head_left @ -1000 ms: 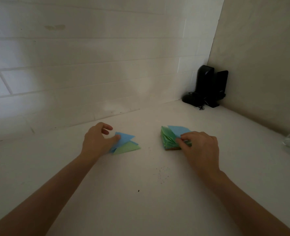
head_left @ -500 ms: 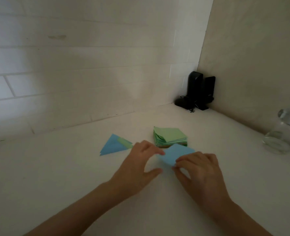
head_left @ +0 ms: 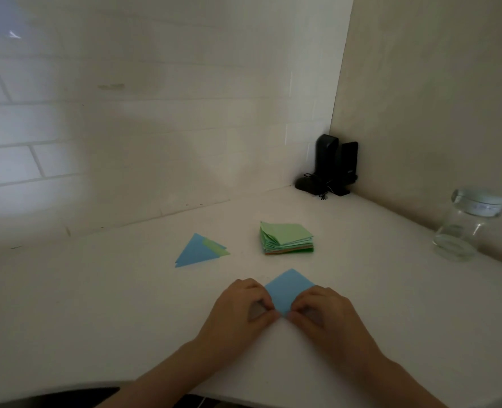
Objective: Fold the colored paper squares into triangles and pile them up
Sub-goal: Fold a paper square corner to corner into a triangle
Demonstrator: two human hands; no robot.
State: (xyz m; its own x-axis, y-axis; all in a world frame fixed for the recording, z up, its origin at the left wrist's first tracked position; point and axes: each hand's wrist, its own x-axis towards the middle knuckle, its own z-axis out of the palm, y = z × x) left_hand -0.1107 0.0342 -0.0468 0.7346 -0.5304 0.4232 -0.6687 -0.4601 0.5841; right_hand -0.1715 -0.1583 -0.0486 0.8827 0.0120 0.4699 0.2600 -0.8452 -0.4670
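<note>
So both hands pinch the blue square (head_left: 289,291) at its near corner, left hand (head_left: 238,310) and right hand (head_left: 326,313) either side, likely to start the diagonal fold. Stack (head_left: 286,238) beyond the right hand; pile (head_left: 198,251) beyond the left, kept apart.

You have a blue paper square (head_left: 288,287) lying flat, turned like a diamond, nearest you; beyond it sits the stack of squares (head_left: 286,238), green on top; left of that lie the folded triangles (head_left: 198,251), blue over green.
</note>
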